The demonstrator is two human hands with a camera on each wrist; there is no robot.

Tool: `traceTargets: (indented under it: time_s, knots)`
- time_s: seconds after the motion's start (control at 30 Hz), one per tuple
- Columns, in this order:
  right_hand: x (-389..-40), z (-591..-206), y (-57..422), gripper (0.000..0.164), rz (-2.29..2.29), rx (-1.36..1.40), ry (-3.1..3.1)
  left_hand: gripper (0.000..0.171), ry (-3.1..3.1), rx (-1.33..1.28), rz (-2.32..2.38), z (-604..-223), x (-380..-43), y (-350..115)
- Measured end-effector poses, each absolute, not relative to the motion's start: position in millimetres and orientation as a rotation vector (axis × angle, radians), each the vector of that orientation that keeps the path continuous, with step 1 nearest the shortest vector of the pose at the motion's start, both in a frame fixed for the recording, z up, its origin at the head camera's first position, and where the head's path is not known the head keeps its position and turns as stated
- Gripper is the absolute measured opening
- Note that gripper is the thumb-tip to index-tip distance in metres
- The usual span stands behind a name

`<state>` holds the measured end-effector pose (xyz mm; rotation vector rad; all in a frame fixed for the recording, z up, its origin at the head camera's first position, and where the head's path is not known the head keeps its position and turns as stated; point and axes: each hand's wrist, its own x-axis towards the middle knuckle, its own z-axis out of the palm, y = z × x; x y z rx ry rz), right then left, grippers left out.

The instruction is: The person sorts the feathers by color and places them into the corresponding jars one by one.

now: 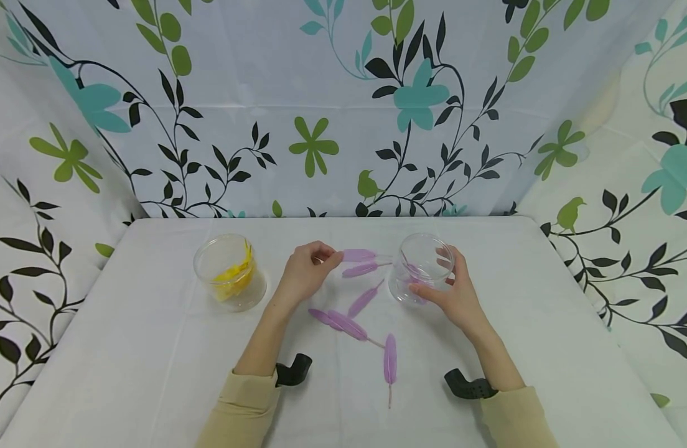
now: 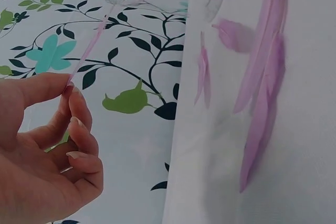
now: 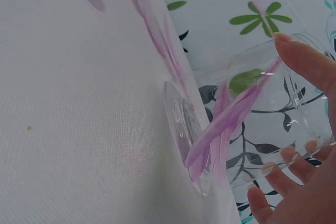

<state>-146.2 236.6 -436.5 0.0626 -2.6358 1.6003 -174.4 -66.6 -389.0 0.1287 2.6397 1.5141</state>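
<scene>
My left hand [image 1: 307,274] pinches a purple feather [image 1: 358,255] by its soft end between thumb and forefinger. In the left wrist view the thin feather [image 2: 90,45] slants up from the fingertips towards a clear glass cup. My right hand [image 1: 462,295] grips that glass cup [image 1: 398,291] from its right side, thumb at the front and fingers behind. Inside it lie a few purple feathers [image 3: 226,124], seen through the wall in the right wrist view. Several loose purple feathers lie on the table between the hands, among them one upright-pointing feather [image 1: 390,359] near the front.
A second clear glass cup [image 1: 205,274] holding yellow feathers [image 1: 234,278] stands left of my left hand. White cloth covers the table [image 1: 153,361]. A leaf-patterned curtain [image 1: 254,74] hangs behind and along both sides. Black wrist mounts [image 1: 294,371] sit by both sleeves.
</scene>
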Motion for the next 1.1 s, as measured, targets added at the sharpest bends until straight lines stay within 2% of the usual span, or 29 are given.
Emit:
traceTargets:
  time_s: [0.4, 1.1]
  knots:
    - [-146.7, -436.3, 237.6, 0.105, 1.614, 0.069, -2.627, 0.026, 2.642, 0.25, 1.604, -370.2, -180.9, -49.2]
    - [-146.1, -437.4, 238.3, 0.105, 1.624, 0.065, -2.621, 0.026, 2.604, 0.338, 1.441, -377.7, -189.8, 19.8]
